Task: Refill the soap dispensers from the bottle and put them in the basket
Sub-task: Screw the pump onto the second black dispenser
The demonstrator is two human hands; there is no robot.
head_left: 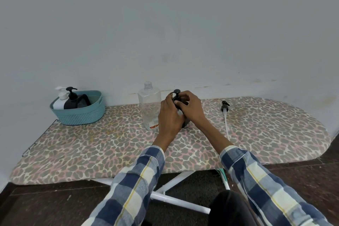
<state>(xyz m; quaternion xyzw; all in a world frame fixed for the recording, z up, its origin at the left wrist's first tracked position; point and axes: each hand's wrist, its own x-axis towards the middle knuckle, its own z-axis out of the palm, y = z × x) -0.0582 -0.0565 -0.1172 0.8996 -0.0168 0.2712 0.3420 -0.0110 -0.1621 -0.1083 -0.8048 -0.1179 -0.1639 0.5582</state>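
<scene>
**Pump going back on third dispenser; two already in basket**

Far left on the leopard-print padded ironing board (91, 145): teal woven-look plastic basket (80, 115) against the wall. Inside it a white pump dispenser (60, 100) and a black pump dispenser (72, 100) stand upright, touching; a dark curved object sits just right of them, can't tell what it is.

Centre: tall clear plastic refill bottle (149, 106), upright, cap off, threaded neck open. It looks nearly empty. Small orange mark near its base, too small to read. No brand or legible writing anywhere.

Just right of the bottle, almost touching it: dark dispenser with black pump head (177, 95), upright on the board, mostly hidden by the hands. Left hand (169, 115) wraps the body from the near side, fingers curled round it. Right hand (189, 105) is curled at the collar under the pump head. Hands are together, both clamped on this one dispenser.

Right, well apart: a loose black pump head with long clear dip tube (225, 115) lies flat on the board, tube pointing toward the person. No matching body is in sight.

Step, by my read: refill done on this one, pump being screwed on or tightened. Next move calls for holding the body steady while the collar is seated, then carrying it upright left past the open bottle without knocking it, into the free space at the right of the basket.
</scene>
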